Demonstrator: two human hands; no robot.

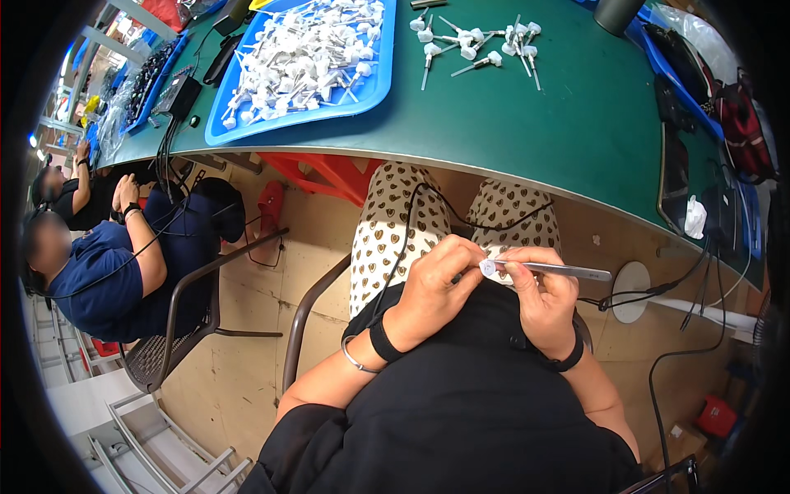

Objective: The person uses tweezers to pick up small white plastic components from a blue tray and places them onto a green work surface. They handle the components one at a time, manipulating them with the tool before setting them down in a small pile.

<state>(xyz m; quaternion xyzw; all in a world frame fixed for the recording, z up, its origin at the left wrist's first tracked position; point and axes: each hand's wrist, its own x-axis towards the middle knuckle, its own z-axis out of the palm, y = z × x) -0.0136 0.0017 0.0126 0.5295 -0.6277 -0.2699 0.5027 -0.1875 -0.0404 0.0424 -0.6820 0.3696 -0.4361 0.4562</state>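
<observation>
My left hand [440, 278] and my right hand [541, 303] meet above my lap. The left fingers pinch a small white plastic part [488, 268], its lower side partly hidden by the fingers. Metal tweezers [568, 270] lie across my right hand, gripped between thumb and fingers, their back end pointing right. Their tips end at the white part, though the exact contact is too small to make out. Ahead on the green table [461, 115], a loose group of white parts with metal pins [469, 41] lies right of a blue tray [362, 99] heaped with similar parts.
The table edge curves in front of my knees. A black cable [403, 239] runs over my lap. At the right are a phone-like dark slab [673, 169], a blue tray [708, 115] and hanging cables. A seated person [115, 272] is at the left, beside a chair [189, 305].
</observation>
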